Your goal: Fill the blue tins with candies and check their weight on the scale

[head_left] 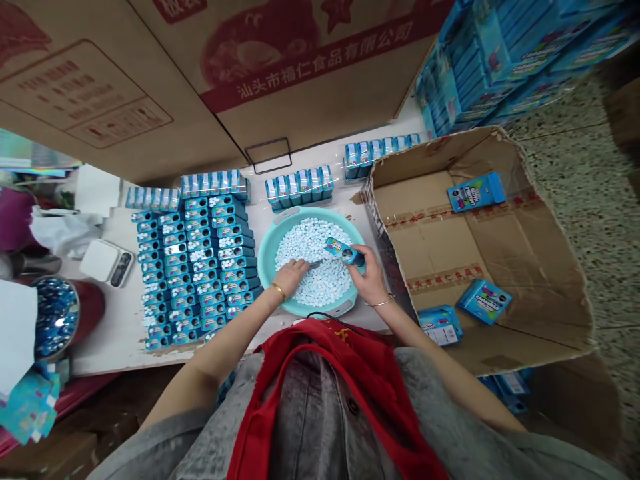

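A turquoise plastic basin (267, 248) full of small white candies (320, 287) stands in front of me. My right hand (371, 277) grips a small blue candy box (340, 249) over the basin's right side. A round dark opening shows near the end of the box closest to my fingers. Low over the candies, at the basin's left, my left hand (291, 277) has its fingers closed on a small grey tool (315, 265); its exact shape is too small to make out. Rows of blue boxes with round holes (197, 267) stand to the left, several filled with white candies.
A large open carton (425, 200) at the right holds a few blue packs (485, 301). Clear-wrapped boxes (299, 187) line up behind the basin. Farther left are a white scale (107, 262) and a red bucket (90, 310) of shiny wrappers. Big cardboard boxes (320, 110) wall off the back.
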`<act>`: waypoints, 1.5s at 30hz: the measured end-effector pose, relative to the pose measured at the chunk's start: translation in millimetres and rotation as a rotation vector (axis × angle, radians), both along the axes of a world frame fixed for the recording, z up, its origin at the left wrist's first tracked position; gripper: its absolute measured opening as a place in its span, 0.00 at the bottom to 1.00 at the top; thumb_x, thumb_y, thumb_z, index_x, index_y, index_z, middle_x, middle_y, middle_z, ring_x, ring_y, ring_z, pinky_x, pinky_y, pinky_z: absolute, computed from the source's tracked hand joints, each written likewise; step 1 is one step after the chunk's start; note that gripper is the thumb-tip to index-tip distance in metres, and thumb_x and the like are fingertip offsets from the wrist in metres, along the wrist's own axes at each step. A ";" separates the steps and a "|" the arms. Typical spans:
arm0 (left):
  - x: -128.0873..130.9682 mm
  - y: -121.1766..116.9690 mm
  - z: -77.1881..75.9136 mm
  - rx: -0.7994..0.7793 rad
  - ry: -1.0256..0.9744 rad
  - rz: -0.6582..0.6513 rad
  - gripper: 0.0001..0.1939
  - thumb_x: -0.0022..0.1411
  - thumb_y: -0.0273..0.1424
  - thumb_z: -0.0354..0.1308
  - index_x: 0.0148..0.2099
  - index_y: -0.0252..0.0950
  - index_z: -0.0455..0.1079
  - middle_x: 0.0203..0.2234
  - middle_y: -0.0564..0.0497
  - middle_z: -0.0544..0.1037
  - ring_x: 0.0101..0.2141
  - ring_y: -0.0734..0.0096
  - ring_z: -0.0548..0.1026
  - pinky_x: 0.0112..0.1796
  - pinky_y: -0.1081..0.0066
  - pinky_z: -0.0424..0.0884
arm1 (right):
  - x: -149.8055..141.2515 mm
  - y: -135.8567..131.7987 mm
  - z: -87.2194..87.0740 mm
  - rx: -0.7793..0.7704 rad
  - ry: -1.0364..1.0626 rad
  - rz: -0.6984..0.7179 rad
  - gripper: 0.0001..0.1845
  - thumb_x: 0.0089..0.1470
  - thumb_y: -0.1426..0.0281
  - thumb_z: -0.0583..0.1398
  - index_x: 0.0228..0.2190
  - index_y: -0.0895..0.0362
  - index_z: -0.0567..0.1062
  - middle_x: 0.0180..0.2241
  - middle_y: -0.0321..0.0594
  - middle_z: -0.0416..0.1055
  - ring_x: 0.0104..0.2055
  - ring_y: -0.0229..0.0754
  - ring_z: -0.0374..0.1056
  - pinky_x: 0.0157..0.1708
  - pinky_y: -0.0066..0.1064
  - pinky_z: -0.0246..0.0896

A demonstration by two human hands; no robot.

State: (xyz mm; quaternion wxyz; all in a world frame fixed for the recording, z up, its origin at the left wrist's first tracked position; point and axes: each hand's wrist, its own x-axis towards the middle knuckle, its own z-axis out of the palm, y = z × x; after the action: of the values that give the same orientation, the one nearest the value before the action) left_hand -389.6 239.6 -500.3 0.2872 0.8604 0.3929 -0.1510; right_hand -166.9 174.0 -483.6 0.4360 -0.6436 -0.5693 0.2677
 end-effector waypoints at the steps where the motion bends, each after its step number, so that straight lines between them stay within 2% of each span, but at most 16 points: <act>1: 3.6 -9.5 -5.5 -0.036 -0.042 -0.017 0.20 0.61 0.18 0.43 0.53 0.36 0.64 0.44 0.43 0.70 0.45 0.62 0.67 0.48 0.62 0.65 | 0.3 0.2 1.1 -0.005 0.004 -0.008 0.19 0.53 0.70 0.58 0.48 0.54 0.65 0.45 0.45 0.68 0.49 0.48 0.66 0.49 0.44 0.62; 5: 9.6 -35.5 -9.9 -0.150 -0.188 -0.024 0.19 0.58 0.19 0.50 0.52 0.35 0.64 0.45 0.46 0.71 0.45 0.67 0.69 0.50 0.67 0.65 | -0.1 -1.2 3.4 -0.032 0.026 -0.040 0.18 0.53 0.69 0.59 0.47 0.54 0.65 0.44 0.44 0.69 0.47 0.46 0.66 0.48 0.42 0.62; 9: -7.4 -33.3 5.1 -0.181 -0.281 0.037 0.16 0.61 0.23 0.50 0.52 0.32 0.62 0.44 0.45 0.71 0.43 0.68 0.70 0.47 0.68 0.67 | 0.7 -5.0 3.2 -0.038 0.023 -0.046 0.18 0.52 0.69 0.60 0.46 0.54 0.66 0.43 0.44 0.69 0.46 0.47 0.66 0.47 0.41 0.63; 12: -27.6 -19.4 35.1 -0.169 -0.413 0.097 0.15 0.63 0.27 0.49 0.52 0.33 0.61 0.42 0.44 0.71 0.41 0.68 0.70 0.44 0.67 0.68 | 1.7 -8.1 2.1 -0.046 0.011 -0.025 0.19 0.52 0.70 0.59 0.47 0.54 0.65 0.44 0.45 0.68 0.47 0.47 0.66 0.48 0.42 0.63; 16: -41.2 1.7 92.9 -0.109 -0.514 0.090 0.14 0.64 0.28 0.49 0.52 0.34 0.62 0.41 0.45 0.71 0.41 0.68 0.70 0.44 0.67 0.68 | -2.3 -10.1 0.4 -0.038 -0.009 0.051 0.19 0.52 0.73 0.56 0.47 0.55 0.66 0.45 0.47 0.68 0.49 0.48 0.65 0.50 0.44 0.61; 20: -25.1 11.9 142.5 -0.004 -0.272 -0.033 0.14 0.63 0.24 0.49 0.51 0.33 0.63 0.42 0.44 0.72 0.43 0.66 0.70 0.46 0.66 0.68 | -14.1 -10.4 -0.1 0.002 -0.025 0.132 0.20 0.50 0.76 0.54 0.47 0.54 0.66 0.46 0.47 0.67 0.51 0.49 0.64 0.53 0.46 0.59; 25: 17.3 -0.3 182.8 0.176 0.181 -0.158 0.22 0.62 0.19 0.44 0.58 0.31 0.58 0.42 0.41 0.73 0.42 0.59 0.72 0.38 0.64 0.70 | -29.4 -12.7 -1.1 0.041 -0.020 0.186 0.21 0.51 0.77 0.53 0.48 0.54 0.65 0.47 0.47 0.67 0.52 0.49 0.63 0.55 0.48 0.58; 27: 28.6 -7.6 197.3 0.227 0.244 -0.184 0.20 0.64 0.20 0.42 0.58 0.29 0.58 0.40 0.40 0.73 0.42 0.58 0.72 0.36 0.63 0.70 | -33.2 -13.8 -1.3 0.044 -0.003 0.196 0.20 0.51 0.76 0.53 0.47 0.53 0.65 0.47 0.47 0.67 0.52 0.49 0.63 0.55 0.49 0.58; 30: 29.2 -12.9 214.4 0.248 0.253 -0.205 0.15 0.66 0.21 0.40 0.49 0.29 0.65 0.36 0.41 0.73 0.41 0.58 0.73 0.37 0.63 0.71 | -35.9 -16.3 2.1 0.025 0.042 0.195 0.19 0.52 0.75 0.54 0.47 0.53 0.65 0.46 0.46 0.67 0.51 0.48 0.64 0.53 0.47 0.60; 32: 19.7 -14.1 217.6 0.255 0.211 -0.169 0.11 0.65 0.24 0.44 0.45 0.30 0.67 0.36 0.43 0.72 0.40 0.59 0.73 0.37 0.63 0.71 | -36.5 -20.4 7.5 0.003 0.082 0.189 0.17 0.53 0.73 0.55 0.46 0.53 0.65 0.45 0.46 0.68 0.50 0.48 0.65 0.52 0.45 0.61; 34: 6.0 -18.9 210.8 0.241 0.086 -0.101 0.12 0.64 0.30 0.52 0.48 0.31 0.65 0.41 0.43 0.71 0.41 0.61 0.72 0.39 0.64 0.71 | -37.9 -27.8 14.4 -0.024 0.130 0.204 0.16 0.54 0.70 0.57 0.46 0.53 0.66 0.44 0.45 0.69 0.48 0.47 0.66 0.50 0.43 0.63; 37: -16.5 -40.0 183.4 0.187 -0.175 0.005 0.33 0.57 0.40 0.60 0.60 0.34 0.54 0.54 0.40 0.63 0.46 0.62 0.71 0.42 0.66 0.71 | -44.8 -44.1 22.5 -0.071 0.206 0.312 0.19 0.53 0.66 0.60 0.47 0.52 0.65 0.45 0.43 0.70 0.47 0.47 0.68 0.49 0.42 0.63; 38: -24.2 -50.4 171.9 0.173 -0.230 0.034 0.35 0.57 0.41 0.60 0.61 0.34 0.52 0.54 0.40 0.62 0.46 0.62 0.71 0.42 0.67 0.71 | -49.2 -50.0 24.2 -0.090 0.223 0.366 0.20 0.53 0.65 0.60 0.48 0.53 0.66 0.45 0.43 0.71 0.47 0.47 0.68 0.49 0.42 0.63; 40: -40.7 -74.0 150.5 0.153 -0.268 0.098 0.28 0.60 0.41 0.58 0.58 0.35 0.56 0.50 0.42 0.66 0.45 0.63 0.71 0.41 0.68 0.70 | -60.8 -61.3 27.6 -0.143 0.230 0.489 0.20 0.53 0.64 0.60 0.48 0.53 0.67 0.45 0.44 0.72 0.46 0.48 0.69 0.48 0.42 0.64; 42: -59.2 -98.6 137.3 0.135 -0.277 0.156 0.18 0.63 0.40 0.53 0.51 0.35 0.61 0.42 0.45 0.70 0.41 0.65 0.72 0.38 0.69 0.70 | -73.7 -71.1 34.7 -0.190 0.216 0.607 0.19 0.54 0.62 0.59 0.48 0.53 0.68 0.45 0.44 0.73 0.46 0.48 0.70 0.48 0.42 0.65; 45: -93.4 -132.1 134.9 0.162 -0.314 0.252 0.15 0.65 0.40 0.49 0.47 0.36 0.63 0.39 0.46 0.72 0.39 0.66 0.72 0.39 0.69 0.69 | -81.4 -78.7 53.6 -0.158 0.176 0.651 0.23 0.54 0.61 0.60 0.51 0.52 0.66 0.49 0.45 0.71 0.52 0.48 0.67 0.53 0.43 0.62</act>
State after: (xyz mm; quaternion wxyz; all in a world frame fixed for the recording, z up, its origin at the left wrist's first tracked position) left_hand -483.0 107.5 -365.4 0.2914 0.8376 0.4589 0.0540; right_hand -248.4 95.3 -430.0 0.3241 -0.4342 -0.6826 0.4905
